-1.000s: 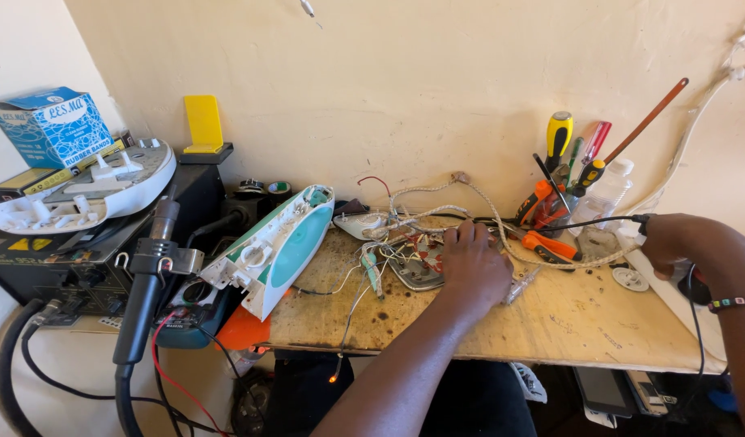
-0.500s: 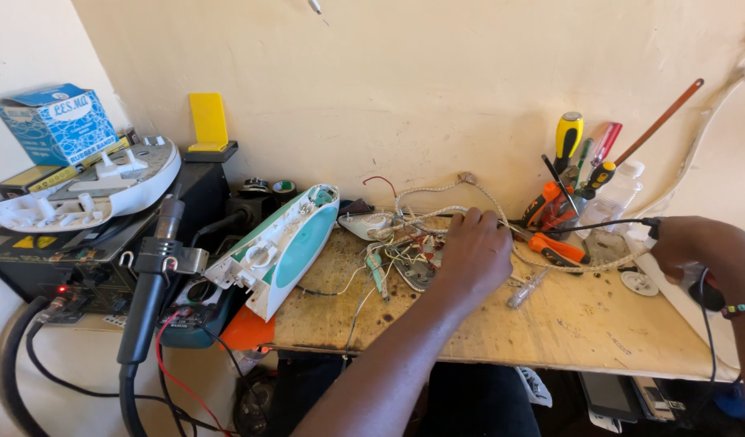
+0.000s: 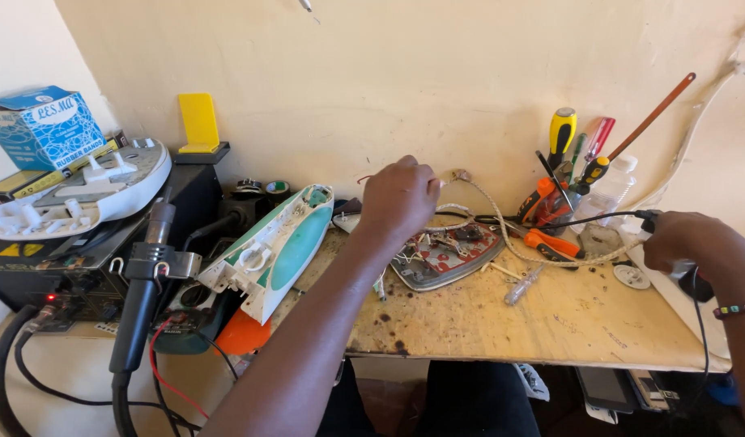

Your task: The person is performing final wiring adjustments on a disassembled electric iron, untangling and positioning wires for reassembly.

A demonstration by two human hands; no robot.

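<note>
My left hand [image 3: 401,198] is raised above a bare iron soleplate [image 3: 445,260] with wires and small parts on it. Its fingers are closed, pinching the end of a pale braided cord [image 3: 502,228] that loops across the wooden worktop [image 3: 551,320]. The iron's white and teal housing [image 3: 279,247] lies tilted just left of that forearm. At the right edge, my right hand [image 3: 688,243] is shut on a black tool handle; its thin black cable [image 3: 583,218] runs left toward the soleplate.
A cluster of screwdrivers [image 3: 567,190] stands against the wall, with an orange-handled one [image 3: 551,243] and a small clear one [image 3: 522,287] lying flat. Left of the worktop are a black handle on a hose [image 3: 146,275], black equipment, a blue box [image 3: 44,125] and a yellow piece [image 3: 198,121].
My left hand has lifted off the soleplate and moved up toward the wall, uncovering the plate. My right hand has stayed at the right edge.
</note>
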